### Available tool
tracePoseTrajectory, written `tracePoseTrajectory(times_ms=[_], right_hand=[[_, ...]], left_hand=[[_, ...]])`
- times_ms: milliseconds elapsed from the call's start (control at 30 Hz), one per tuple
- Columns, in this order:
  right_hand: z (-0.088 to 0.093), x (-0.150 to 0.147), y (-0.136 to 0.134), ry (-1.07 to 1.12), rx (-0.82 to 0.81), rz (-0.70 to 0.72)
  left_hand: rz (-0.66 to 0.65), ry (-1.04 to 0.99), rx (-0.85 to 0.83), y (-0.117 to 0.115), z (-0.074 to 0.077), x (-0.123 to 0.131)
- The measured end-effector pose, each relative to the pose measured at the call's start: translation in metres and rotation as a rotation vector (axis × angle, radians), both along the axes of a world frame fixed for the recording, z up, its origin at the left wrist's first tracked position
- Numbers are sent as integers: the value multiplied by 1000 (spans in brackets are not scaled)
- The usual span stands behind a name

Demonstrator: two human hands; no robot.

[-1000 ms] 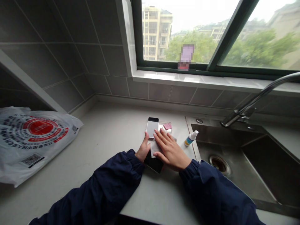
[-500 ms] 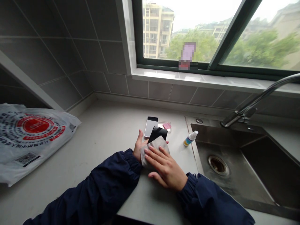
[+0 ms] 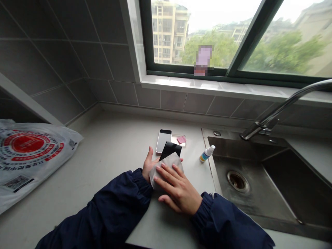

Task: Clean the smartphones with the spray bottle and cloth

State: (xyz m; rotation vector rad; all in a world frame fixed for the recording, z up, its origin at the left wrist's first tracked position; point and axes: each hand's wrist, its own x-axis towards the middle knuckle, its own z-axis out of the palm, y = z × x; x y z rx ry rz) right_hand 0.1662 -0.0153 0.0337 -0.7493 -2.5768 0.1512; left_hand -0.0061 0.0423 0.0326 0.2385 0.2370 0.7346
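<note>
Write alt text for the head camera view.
A person's left hand holds a glossy black phone while the right hand presses a white cloth onto it, on a pale stone countertop. Beyond lie a silver-and-black phone and a small white-capped spray bottle beside a stainless steel sink.

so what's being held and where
A black smartphone, held by its lower half: the left hand cradles it from underneath, the right hand presses a white cloth over it.
</note>
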Motion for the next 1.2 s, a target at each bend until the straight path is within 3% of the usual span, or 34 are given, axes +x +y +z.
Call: tracePoseTrajectory(times_ms=[400,767,1200], right_hand=[[-6,-1,2,54,23,3],[1,7,8,35,-20,5],[2,11,11,120,17,-73]], left_hand=[[9,7,-10,-1,-6,0],[-7,-13,-35,-4,2,8],[170,191,-142,-10,6,15]])
